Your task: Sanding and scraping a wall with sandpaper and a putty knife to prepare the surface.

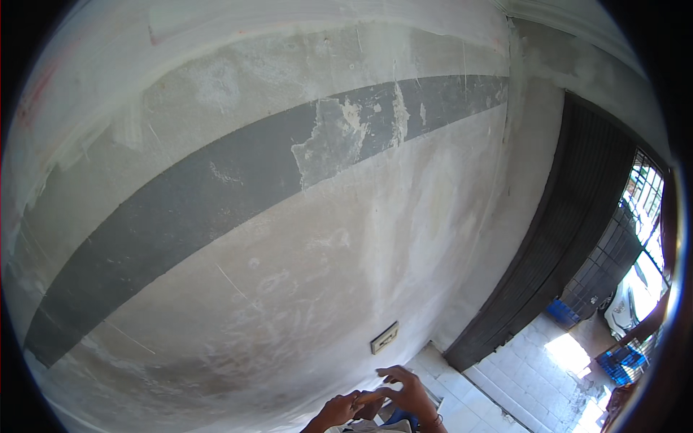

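My hands are low in the head view, in front of the wall. My left hand (338,412) is closed on one end of a small, flat orange-brown piece (371,397), whose exact kind I cannot make out. At the other end of this piece, my right hand (410,395) has its thumb close by or touching. Its fingers are curved and spread apart from the thumb. Just below the piece shows a darker brown surface (369,410); whether it belongs to the same thing is unclear.
A patchy plastered wall (289,252) with a dark grey painted band (216,187) fills most of the view. Low on it is a switch plate (385,338). To the right, a dark door (556,231) stands beside a tiled floor (520,375); blue crates (621,364) lie beyond.
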`<state>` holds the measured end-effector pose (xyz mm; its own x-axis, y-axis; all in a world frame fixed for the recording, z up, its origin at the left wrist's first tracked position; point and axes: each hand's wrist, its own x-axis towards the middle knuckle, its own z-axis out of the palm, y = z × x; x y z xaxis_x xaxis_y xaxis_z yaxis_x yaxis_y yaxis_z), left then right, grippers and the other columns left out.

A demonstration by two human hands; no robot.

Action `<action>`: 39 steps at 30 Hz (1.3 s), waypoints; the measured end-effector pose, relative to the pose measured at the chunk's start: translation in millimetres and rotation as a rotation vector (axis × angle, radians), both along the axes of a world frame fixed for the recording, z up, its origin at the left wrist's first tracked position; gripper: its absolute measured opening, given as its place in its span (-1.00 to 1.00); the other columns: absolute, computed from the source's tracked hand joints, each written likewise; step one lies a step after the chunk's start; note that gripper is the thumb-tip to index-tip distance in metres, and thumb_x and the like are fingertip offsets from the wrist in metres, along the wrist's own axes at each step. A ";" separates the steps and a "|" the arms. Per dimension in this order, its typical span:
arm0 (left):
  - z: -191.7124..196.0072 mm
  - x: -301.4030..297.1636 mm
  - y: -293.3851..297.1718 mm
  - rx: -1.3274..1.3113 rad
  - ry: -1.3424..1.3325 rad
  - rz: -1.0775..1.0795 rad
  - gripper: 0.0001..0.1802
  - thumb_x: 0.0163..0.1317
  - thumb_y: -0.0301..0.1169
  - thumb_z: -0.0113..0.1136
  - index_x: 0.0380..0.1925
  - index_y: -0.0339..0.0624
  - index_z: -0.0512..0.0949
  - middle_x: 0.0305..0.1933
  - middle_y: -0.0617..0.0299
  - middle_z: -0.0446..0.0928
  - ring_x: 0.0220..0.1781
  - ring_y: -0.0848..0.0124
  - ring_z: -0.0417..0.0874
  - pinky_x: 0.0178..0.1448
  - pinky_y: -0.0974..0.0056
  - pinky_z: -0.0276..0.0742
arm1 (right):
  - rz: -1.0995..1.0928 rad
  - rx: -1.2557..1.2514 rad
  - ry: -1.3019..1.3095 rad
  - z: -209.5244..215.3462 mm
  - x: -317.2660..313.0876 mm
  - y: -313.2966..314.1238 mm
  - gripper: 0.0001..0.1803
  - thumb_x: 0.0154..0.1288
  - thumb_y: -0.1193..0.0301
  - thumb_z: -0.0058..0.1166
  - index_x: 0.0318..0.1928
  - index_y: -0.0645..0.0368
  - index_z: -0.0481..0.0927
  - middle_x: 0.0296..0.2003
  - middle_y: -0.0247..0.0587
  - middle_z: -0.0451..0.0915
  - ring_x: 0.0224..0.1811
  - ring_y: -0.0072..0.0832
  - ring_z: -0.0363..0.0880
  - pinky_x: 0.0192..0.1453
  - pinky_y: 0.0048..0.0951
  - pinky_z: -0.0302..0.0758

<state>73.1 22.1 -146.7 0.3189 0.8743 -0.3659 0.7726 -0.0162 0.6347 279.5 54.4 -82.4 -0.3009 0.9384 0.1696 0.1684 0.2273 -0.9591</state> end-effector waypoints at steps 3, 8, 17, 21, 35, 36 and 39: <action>-18.0 12.5 -3.0 0.032 0.037 -0.091 -0.71 0.22 -0.17 0.08 -0.17 -0.07 0.52 -0.27 -0.01 0.60 -0.26 -0.04 0.61 -0.19 -0.02 0.51 | 0.089 -0.146 -0.170 -5.5 -8.5 -6.9 -0.64 0.04 0.40 0.23 -0.09 0.14 0.59 -0.22 -0.18 0.60 -0.22 -0.33 0.59 -0.10 -0.37 0.52; -75.6 7.4 -11.3 0.193 -0.156 -0.168 -0.74 0.16 -0.19 0.15 -0.20 -0.05 0.54 -0.23 0.01 0.59 -0.22 -0.04 0.60 -0.14 0.02 0.53 | 0.396 0.427 -0.655 -30.9 -16.3 -12.1 -0.73 0.00 0.31 0.15 -0.21 0.01 0.63 -0.24 -0.28 0.57 -0.16 -0.26 0.52 -0.07 -0.24 0.48; -61.1 1.5 -35.9 -0.093 -0.819 0.260 -0.70 0.22 -0.30 0.15 -0.18 -0.31 0.53 -0.33 0.13 0.59 -0.30 0.20 0.60 -0.16 0.17 0.52 | 0.383 0.037 -0.424 -37.5 -38.3 -8.9 -0.83 0.14 0.35 0.09 -0.25 0.11 0.57 -0.24 -0.17 0.48 -0.21 -0.22 0.51 -0.08 -0.31 0.46; -75.0 -52.0 -52.8 -0.360 -1.012 0.364 -0.53 0.18 -0.08 0.19 -0.13 -0.29 0.50 -0.23 0.14 0.55 -0.18 0.32 0.55 -0.11 0.23 0.49 | 0.568 0.034 -0.235 -9.5 -62.2 -3.7 -0.86 0.15 0.41 0.09 -0.29 0.17 0.54 -0.32 -0.18 0.45 -0.26 -0.27 0.52 -0.12 -0.37 0.45; 75.9 -53.0 -35.9 0.169 -0.854 0.326 -0.55 0.18 -0.15 0.15 -0.07 -0.27 0.45 -0.17 0.02 0.57 -0.18 0.27 0.61 -0.04 0.18 0.50 | 0.571 0.708 0.014 75.4 -85.0 6.3 -0.82 -0.04 0.35 0.27 -0.37 0.07 0.61 -0.39 -0.29 0.51 -0.22 -0.27 0.47 -0.11 -0.25 0.43; 85.3 -46.5 -34.1 0.223 -0.842 0.282 -0.56 0.18 -0.17 0.15 -0.06 -0.27 0.45 -0.16 0.01 0.57 -0.18 0.25 0.61 -0.03 0.17 0.50 | 0.583 0.696 0.015 87.5 -80.1 6.7 -0.82 -0.04 0.35 0.27 -0.37 0.07 0.61 -0.39 -0.29 0.51 -0.22 -0.27 0.47 -0.11 -0.25 0.43; 44.5 -44.7 -2.0 -0.040 -1.179 0.383 -0.57 0.24 -0.20 0.07 -0.01 -0.27 0.40 -0.11 0.01 0.57 -0.14 0.20 0.62 -0.01 0.12 0.52 | 0.409 0.836 0.039 141.5 -53.7 -13.2 -0.75 -0.12 0.40 0.32 -0.33 0.08 0.63 -0.35 -0.26 0.52 -0.22 -0.24 0.48 -0.13 -0.26 0.42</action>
<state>28.4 20.1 -102.3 0.1982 0.9785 -0.0578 -0.3195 0.1203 0.9399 225.7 41.2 59.1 -0.5607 0.3290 0.7598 -0.1060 0.8816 -0.4600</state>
